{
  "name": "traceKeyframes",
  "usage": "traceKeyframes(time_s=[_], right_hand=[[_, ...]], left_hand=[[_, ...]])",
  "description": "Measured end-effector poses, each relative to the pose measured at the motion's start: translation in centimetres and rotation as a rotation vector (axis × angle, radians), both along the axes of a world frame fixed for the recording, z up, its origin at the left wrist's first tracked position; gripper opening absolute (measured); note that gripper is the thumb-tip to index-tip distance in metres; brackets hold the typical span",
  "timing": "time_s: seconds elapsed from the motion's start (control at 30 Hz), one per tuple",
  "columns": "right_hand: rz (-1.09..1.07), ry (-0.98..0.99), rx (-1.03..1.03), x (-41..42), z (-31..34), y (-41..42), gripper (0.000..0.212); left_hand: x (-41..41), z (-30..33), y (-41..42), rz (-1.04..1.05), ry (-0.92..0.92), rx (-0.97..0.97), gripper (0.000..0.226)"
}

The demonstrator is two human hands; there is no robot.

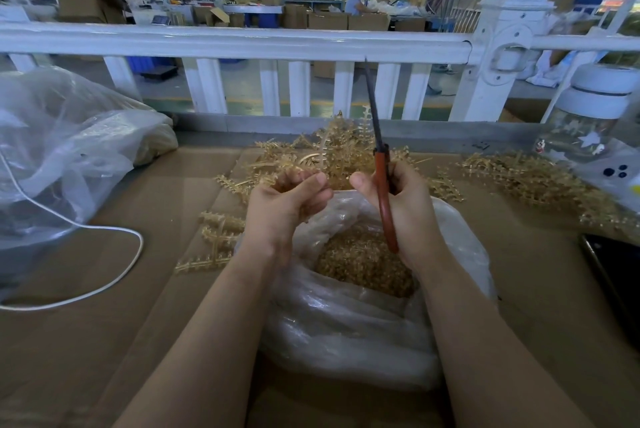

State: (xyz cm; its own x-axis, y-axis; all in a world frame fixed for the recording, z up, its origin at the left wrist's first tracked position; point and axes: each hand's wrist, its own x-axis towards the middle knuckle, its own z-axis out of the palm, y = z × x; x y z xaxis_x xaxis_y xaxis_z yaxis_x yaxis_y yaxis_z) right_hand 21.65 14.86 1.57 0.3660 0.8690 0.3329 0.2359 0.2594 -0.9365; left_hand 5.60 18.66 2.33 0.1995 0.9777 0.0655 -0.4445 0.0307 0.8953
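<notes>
Gold-sprue trimming, seemingly midway.
Left grip [287, 200] clenched on sprue [295, 175], right grip [407, 200] grasping scissors [381, 157]; bits [363, 264] already in bag [346, 330], heaps [526, 174] uncut on tabletop [166, 316].

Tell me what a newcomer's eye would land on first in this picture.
The red-handled scissors stand out first: the right hand grips them at centre, dark blades pointing up against the white railing. Beside them the left hand holds a golden sprig over the clear plastic bag, which is part filled with golden clippings. A heap of golden sprigs lies on the cardboard behind the hands.
</notes>
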Motion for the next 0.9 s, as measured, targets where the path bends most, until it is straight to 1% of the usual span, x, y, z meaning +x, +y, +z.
traceKeyframes(time_s=[0.1, 0.17, 0.3, 0.37, 0.43, 0.53, 0.7, 0.9], right_hand=[[0.016, -0.097, -0.059, 0.0, -0.3, 0.1, 0.061], [0.036, -0.173, -0.108, 0.1, -0.5, 0.1, 0.065], [0.072, -0.369, -0.141, 0.2, -0.7, -0.1, 0.057], [0.065, -0.464, -0.144, 0.2, -0.8, -0.3, 0.058], [0.042, -0.550, -0.156, 0.1, -0.8, -0.5, 0.061], [0.032, -0.613, -0.162, 0.1, -0.9, -0.6, 0.059], [0.002, -0.718, -0.126, 0.1, -1.1, -0.4, 0.062], [-0.029, -0.748, -0.126, 0.2, -1.2, -0.4, 0.064]], left_hand=[[0.1, -0.3, 0.4, 0.036, -0.002, -0.002, 0.032], [0.2, -0.4, 0.6, 0.056, -0.011, -0.006, 0.034], [-0.1, -0.4, 0.8, 0.084, -0.030, -0.004, 0.039], [-0.2, -0.2, 0.8, 0.089, -0.024, 0.003, 0.040], [-0.2, -0.1, 0.9, 0.106, -0.016, 0.004, 0.034], [-0.2, -0.1, 1.0, 0.135, 0.004, 0.016, 0.007], [-0.2, 0.0, 1.0, 0.180, 0.074, 0.103, 0.012], [-0.3, 0.1, 0.9, 0.163, 0.076, 0.132, 0.014]])
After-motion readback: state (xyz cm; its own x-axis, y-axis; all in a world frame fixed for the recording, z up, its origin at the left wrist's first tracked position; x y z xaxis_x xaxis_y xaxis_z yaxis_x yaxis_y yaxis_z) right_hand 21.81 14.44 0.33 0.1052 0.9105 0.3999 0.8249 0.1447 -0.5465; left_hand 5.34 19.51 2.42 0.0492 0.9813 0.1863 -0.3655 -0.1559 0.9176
